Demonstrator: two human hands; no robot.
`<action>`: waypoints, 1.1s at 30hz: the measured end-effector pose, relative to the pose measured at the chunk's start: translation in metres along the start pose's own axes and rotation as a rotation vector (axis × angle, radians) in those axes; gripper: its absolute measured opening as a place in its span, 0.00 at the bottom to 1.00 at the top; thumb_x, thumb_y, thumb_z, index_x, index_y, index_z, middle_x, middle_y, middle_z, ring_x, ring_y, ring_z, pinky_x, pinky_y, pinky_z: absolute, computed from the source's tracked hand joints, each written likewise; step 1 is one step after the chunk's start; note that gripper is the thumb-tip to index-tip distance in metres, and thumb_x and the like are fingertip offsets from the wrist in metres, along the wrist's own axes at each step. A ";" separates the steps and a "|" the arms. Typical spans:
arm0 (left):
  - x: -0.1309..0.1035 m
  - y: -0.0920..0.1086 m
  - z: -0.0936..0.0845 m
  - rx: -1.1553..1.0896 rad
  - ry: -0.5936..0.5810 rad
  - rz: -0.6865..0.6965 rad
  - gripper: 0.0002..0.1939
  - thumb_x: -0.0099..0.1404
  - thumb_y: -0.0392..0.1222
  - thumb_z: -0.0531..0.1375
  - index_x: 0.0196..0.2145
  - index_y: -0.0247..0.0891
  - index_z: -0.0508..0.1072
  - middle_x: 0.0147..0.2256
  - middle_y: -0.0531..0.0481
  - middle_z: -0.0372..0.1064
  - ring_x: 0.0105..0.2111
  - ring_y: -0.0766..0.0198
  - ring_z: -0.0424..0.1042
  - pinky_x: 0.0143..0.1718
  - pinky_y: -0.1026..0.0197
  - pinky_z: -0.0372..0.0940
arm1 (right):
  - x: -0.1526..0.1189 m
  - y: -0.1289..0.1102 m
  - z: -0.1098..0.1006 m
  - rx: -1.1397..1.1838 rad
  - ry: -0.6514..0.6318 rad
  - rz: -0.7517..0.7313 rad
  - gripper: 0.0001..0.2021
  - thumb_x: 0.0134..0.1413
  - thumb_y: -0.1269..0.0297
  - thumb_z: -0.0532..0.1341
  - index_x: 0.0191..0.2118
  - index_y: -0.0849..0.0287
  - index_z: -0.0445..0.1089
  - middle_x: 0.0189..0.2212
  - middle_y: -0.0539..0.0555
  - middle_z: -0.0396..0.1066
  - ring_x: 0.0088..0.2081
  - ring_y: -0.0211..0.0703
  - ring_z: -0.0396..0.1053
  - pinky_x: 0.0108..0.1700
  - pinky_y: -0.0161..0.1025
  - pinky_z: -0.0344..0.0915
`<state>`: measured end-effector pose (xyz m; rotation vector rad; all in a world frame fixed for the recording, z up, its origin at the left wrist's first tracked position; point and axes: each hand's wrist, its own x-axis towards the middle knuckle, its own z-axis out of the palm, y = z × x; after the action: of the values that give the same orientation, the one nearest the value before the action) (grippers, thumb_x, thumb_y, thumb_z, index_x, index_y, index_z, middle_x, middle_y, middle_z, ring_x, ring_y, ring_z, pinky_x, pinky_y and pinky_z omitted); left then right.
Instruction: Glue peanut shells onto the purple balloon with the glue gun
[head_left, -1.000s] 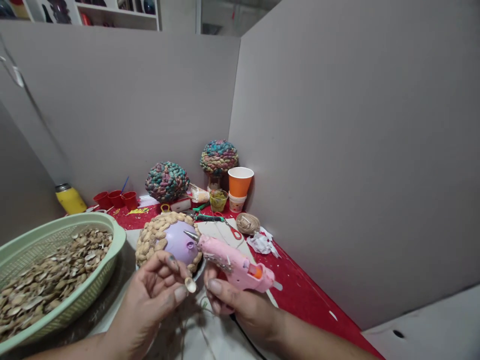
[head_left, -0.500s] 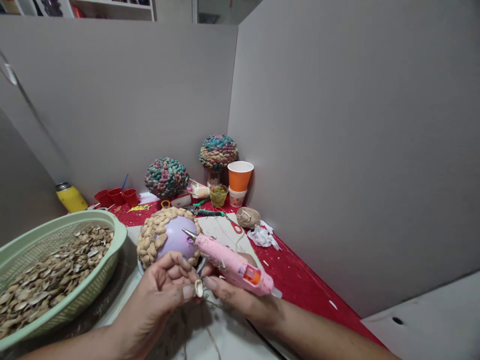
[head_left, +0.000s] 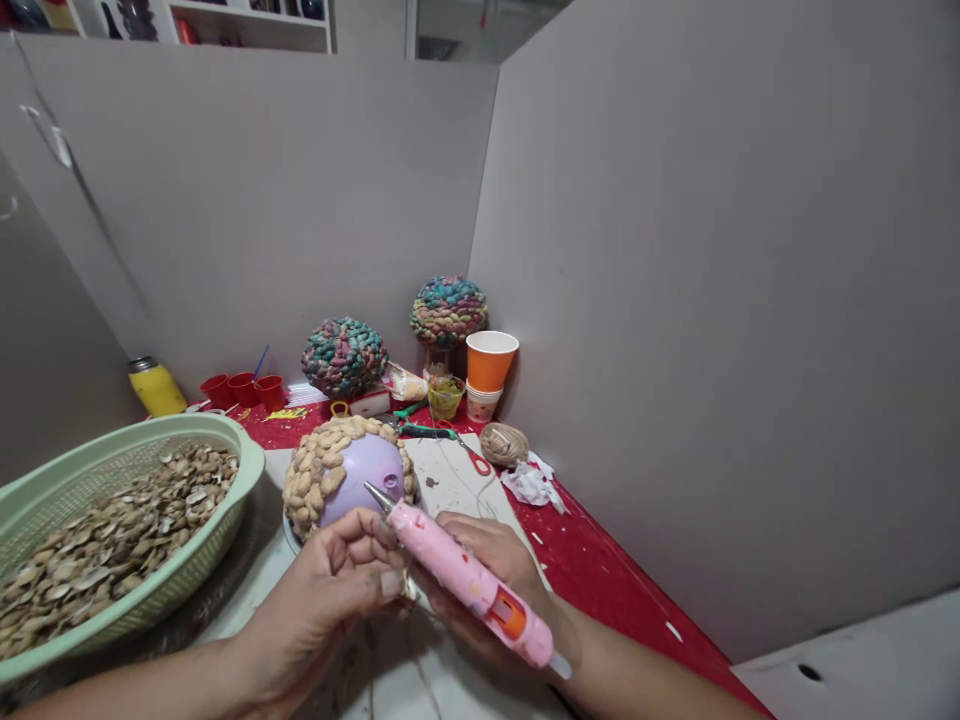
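In the head view my right hand is closed around a pink glue gun, whose metal nozzle points up and left. A clear glue stick pokes out of its rear end. My left hand pinches a small peanut shell between thumb and fingers, partly hidden beside the gun. Just beyond both hands sits a purple balloon, with peanut shells covering its left side and top. The nozzle appears in front of the bare purple part; whether it touches cannot be told.
A green basket of shells stands at left. Behind are red cups, a yellow bottle, two coloured shell-covered balls, an orange cup, twine, scissors and crumpled tissue. Grey panels enclose the table.
My right hand has turned the glue gun, so its rear end sits lower and its nozzle points more steeply upward. The shell in my left hand is now more hidden. The view has shifted slightly.
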<state>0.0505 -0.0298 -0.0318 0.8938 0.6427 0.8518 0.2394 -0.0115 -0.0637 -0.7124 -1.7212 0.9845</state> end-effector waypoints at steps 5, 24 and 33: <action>0.001 -0.001 0.001 -0.011 0.045 -0.035 0.14 0.52 0.35 0.71 0.36 0.35 0.73 0.30 0.51 0.71 0.31 0.66 0.69 0.35 0.63 0.64 | 0.002 0.003 -0.001 -0.275 -0.030 -0.294 0.17 0.61 0.57 0.57 0.22 0.54 0.58 0.19 0.49 0.58 0.22 0.40 0.56 0.26 0.38 0.56; -0.002 -0.002 0.005 -0.040 -0.046 0.037 0.11 0.56 0.34 0.68 0.32 0.39 0.68 0.31 0.52 0.72 0.32 0.63 0.74 0.40 0.59 0.66 | -0.008 -0.007 0.010 0.407 -0.045 0.430 0.24 0.50 0.42 0.66 0.28 0.61 0.66 0.20 0.45 0.59 0.22 0.31 0.54 0.24 0.30 0.51; -0.003 -0.003 0.001 -0.049 -0.068 0.064 0.11 0.57 0.34 0.68 0.34 0.39 0.69 0.32 0.51 0.72 0.34 0.62 0.74 0.43 0.57 0.67 | -0.010 0.002 0.015 0.591 0.009 0.490 0.25 0.45 0.43 0.70 0.31 0.61 0.66 0.18 0.43 0.60 0.18 0.28 0.51 0.20 0.28 0.46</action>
<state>0.0509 -0.0343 -0.0336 0.8987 0.5343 0.8876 0.2284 -0.0232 -0.0725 -0.7452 -1.1596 1.7271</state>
